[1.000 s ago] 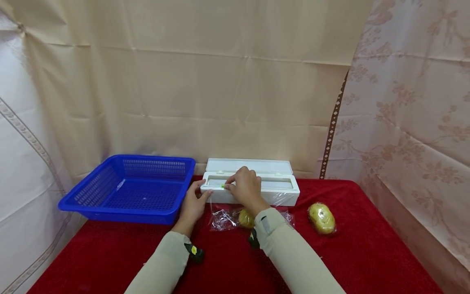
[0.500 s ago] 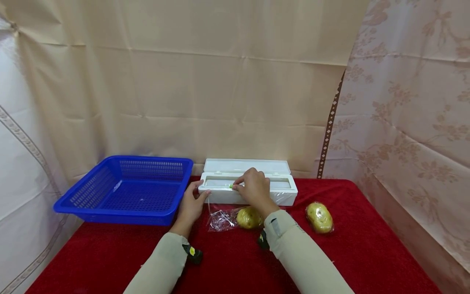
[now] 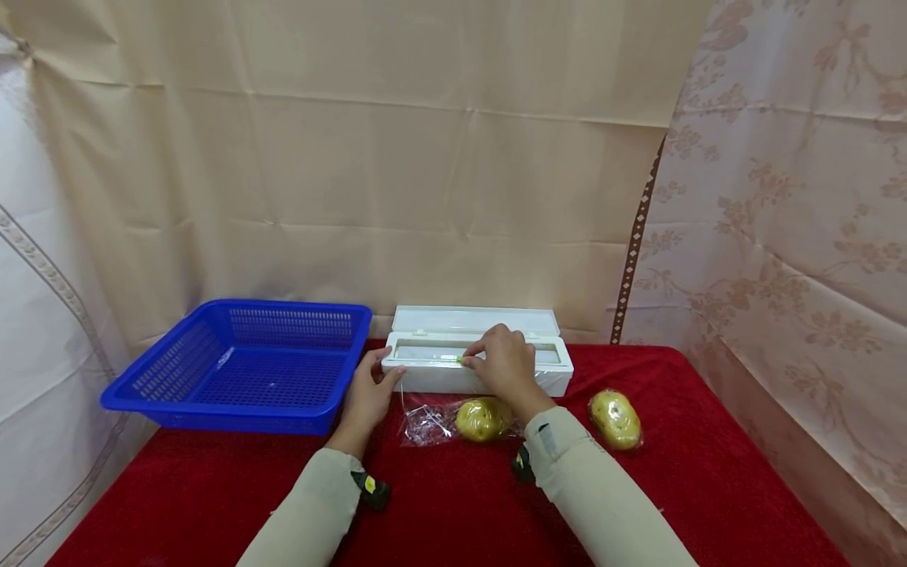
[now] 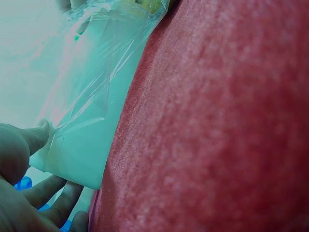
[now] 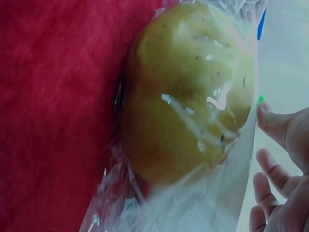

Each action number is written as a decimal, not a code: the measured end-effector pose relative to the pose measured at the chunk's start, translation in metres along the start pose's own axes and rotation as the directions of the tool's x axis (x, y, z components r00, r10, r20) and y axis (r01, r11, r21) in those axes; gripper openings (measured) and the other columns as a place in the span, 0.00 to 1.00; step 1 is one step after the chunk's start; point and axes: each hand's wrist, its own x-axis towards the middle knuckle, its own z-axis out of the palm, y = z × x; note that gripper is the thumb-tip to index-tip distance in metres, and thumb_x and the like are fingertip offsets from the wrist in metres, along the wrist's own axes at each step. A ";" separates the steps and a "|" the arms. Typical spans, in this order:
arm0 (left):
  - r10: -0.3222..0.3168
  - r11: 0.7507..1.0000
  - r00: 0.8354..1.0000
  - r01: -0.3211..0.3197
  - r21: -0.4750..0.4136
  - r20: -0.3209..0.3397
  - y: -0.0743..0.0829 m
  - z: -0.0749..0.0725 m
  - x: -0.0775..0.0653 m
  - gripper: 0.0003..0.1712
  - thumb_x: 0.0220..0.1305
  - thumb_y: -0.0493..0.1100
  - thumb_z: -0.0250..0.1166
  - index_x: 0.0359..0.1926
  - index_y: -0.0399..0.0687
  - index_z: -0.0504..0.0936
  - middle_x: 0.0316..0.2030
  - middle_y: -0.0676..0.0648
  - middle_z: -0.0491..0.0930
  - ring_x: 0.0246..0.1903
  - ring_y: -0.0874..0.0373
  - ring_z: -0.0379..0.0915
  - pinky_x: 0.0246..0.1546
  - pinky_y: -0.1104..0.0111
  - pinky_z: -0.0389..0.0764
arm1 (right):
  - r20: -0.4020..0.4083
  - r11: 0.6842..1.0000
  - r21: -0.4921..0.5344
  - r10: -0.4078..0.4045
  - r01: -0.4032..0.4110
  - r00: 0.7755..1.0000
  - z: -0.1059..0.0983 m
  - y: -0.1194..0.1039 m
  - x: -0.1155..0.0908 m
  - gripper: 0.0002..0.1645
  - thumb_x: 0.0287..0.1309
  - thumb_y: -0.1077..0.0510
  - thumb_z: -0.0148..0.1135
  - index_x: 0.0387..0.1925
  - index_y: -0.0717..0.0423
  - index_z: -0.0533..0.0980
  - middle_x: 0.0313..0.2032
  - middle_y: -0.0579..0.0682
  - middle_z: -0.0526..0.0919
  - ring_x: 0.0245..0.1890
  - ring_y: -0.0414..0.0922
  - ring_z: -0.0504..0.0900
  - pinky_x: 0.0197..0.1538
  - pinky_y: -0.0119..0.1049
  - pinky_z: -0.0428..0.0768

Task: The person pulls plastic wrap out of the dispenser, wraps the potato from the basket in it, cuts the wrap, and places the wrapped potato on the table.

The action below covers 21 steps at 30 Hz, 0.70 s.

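Note:
A white cling film dispenser box [image 3: 432,380] stands at the back of the table with its lid [image 3: 460,318] raised. My left hand [image 3: 367,398] holds its left end, thumb on the front edge and fingers along the side. Between thumb and fingertip, my right hand [image 3: 506,366] pinches a small green slider [image 3: 459,360] on the box's front rail, near the middle. Clear cling film [image 4: 91,72] hangs down the box front and spreads over the cloth. A yellow potato [image 5: 186,96] lies in that film, right before the box.
To the left of the box sits a blue plastic basket [image 3: 234,419]. Another film-wrapped potato [image 3: 615,419] lies on the right part of the red cloth [image 3: 439,504]. A beige curtain [image 3: 425,173] hangs close behind the box.
My right hand has slid the green slider rightward along the rail, uncovering more of the potato in the head view. My left hand keeps its hold on the box's left end.

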 end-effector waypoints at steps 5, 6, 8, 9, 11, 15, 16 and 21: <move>0.007 1.000 1.000 -0.007 0.000 0.000 0.000 0.000 0.001 0.28 0.69 0.39 0.69 0.68 0.43 0.74 0.60 0.35 0.81 0.53 0.46 0.80 0.51 0.63 0.78 | -0.011 1.000 -0.011 0.004 -0.004 1.000 -0.003 0.006 -0.001 0.04 0.57 0.41 0.76 0.32 0.31 0.90 0.47 0.46 0.83 0.49 0.54 0.79 0.49 0.56 0.74; 0.009 1.000 1.000 -0.009 -0.003 0.000 0.000 0.000 0.001 0.28 0.69 0.39 0.69 0.68 0.43 0.74 0.60 0.35 0.81 0.53 0.46 0.80 0.51 0.63 0.78 | -0.011 1.000 -0.012 0.007 -0.007 1.000 -0.003 0.007 -0.001 0.04 0.57 0.41 0.76 0.32 0.30 0.90 0.47 0.46 0.83 0.49 0.54 0.79 0.49 0.55 0.73; 0.010 1.000 1.000 -0.010 -0.004 -0.001 0.000 0.000 0.001 0.28 0.69 0.39 0.69 0.68 0.43 0.74 0.60 0.35 0.81 0.53 0.46 0.80 0.51 0.63 0.78 | -0.011 1.000 -0.014 0.008 -0.008 1.000 -0.005 0.008 -0.001 0.04 0.56 0.41 0.76 0.32 0.31 0.90 0.47 0.46 0.83 0.49 0.54 0.79 0.48 0.55 0.73; 0.011 1.000 1.000 -0.011 -0.005 -0.001 0.000 -0.001 0.001 0.28 0.69 0.39 0.69 0.68 0.43 0.74 0.60 0.35 0.80 0.53 0.46 0.80 0.52 0.63 0.78 | -0.011 1.000 -0.014 0.009 -0.009 1.000 -0.005 0.009 -0.002 0.04 0.56 0.41 0.76 0.32 0.31 0.90 0.47 0.46 0.83 0.49 0.54 0.79 0.48 0.55 0.73; 0.010 1.000 1.000 -0.010 -0.007 -0.001 0.000 -0.001 0.000 0.28 0.69 0.39 0.69 0.68 0.42 0.74 0.60 0.35 0.80 0.54 0.46 0.79 0.52 0.63 0.78 | -0.006 1.000 -0.016 0.016 -0.016 1.000 -0.007 0.010 -0.002 0.04 0.57 0.41 0.76 0.32 0.31 0.90 0.47 0.46 0.83 0.49 0.54 0.79 0.48 0.55 0.73; 0.008 1.000 1.000 -0.007 0.005 -0.005 0.001 -0.001 0.000 0.28 0.69 0.39 0.69 0.68 0.43 0.74 0.59 0.35 0.81 0.53 0.46 0.80 0.51 0.64 0.78 | -0.002 1.000 -0.015 0.014 -0.014 1.000 -0.008 0.014 -0.002 0.05 0.57 0.41 0.76 0.32 0.31 0.91 0.48 0.46 0.83 0.50 0.54 0.79 0.48 0.55 0.72; 0.006 1.000 1.000 -0.006 0.006 -0.004 0.001 -0.001 0.000 0.28 0.69 0.39 0.69 0.68 0.43 0.75 0.59 0.35 0.81 0.52 0.46 0.80 0.51 0.64 0.78 | -0.001 1.000 -0.015 0.013 -0.013 1.000 -0.008 0.015 -0.002 0.05 0.57 0.41 0.76 0.32 0.31 0.91 0.48 0.45 0.83 0.49 0.54 0.79 0.48 0.55 0.72; -0.001 1.000 1.000 0.001 0.014 0.000 0.001 -0.001 0.001 0.28 0.70 0.40 0.69 0.68 0.44 0.74 0.59 0.35 0.81 0.53 0.47 0.79 0.51 0.63 0.77 | -0.008 1.000 -0.009 0.002 -0.002 1.000 -0.010 0.021 -0.002 0.05 0.57 0.41 0.76 0.33 0.32 0.91 0.49 0.45 0.83 0.49 0.55 0.78 0.48 0.55 0.71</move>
